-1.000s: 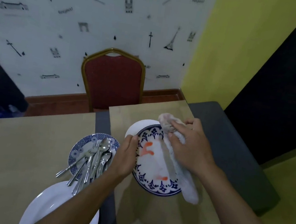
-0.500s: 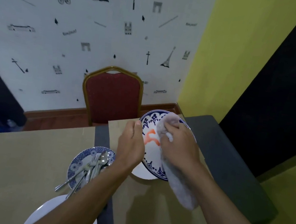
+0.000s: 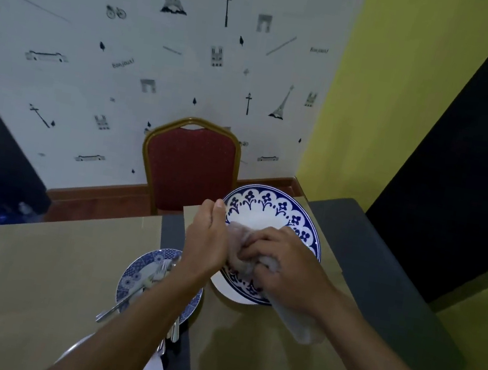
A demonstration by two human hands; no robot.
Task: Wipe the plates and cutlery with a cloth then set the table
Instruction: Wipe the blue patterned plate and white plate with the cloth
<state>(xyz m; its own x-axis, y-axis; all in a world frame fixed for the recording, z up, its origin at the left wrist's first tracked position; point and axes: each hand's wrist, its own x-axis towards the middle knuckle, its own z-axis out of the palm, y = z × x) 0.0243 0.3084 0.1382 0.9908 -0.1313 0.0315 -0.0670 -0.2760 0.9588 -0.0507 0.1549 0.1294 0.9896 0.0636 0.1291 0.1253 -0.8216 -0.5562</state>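
Your right hand [image 3: 284, 268] has its fingers curled tight on the bunched cloth [image 3: 242, 248], pressing it onto the blue-rimmed plate [image 3: 268, 207]. Your left hand [image 3: 207, 239] grips that plate's rim, plate tilted up over the table [image 3: 45, 281]. Risk: a hard rub vs. an edge-only hold, so the plate could slip & drop near the cutlery [image 3: 121, 306] just left-below your grip.

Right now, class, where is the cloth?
In the head view, right of centre: the cloth is bunched under the right hand against the blue-patterned plate, whose left edge the left hand holds.
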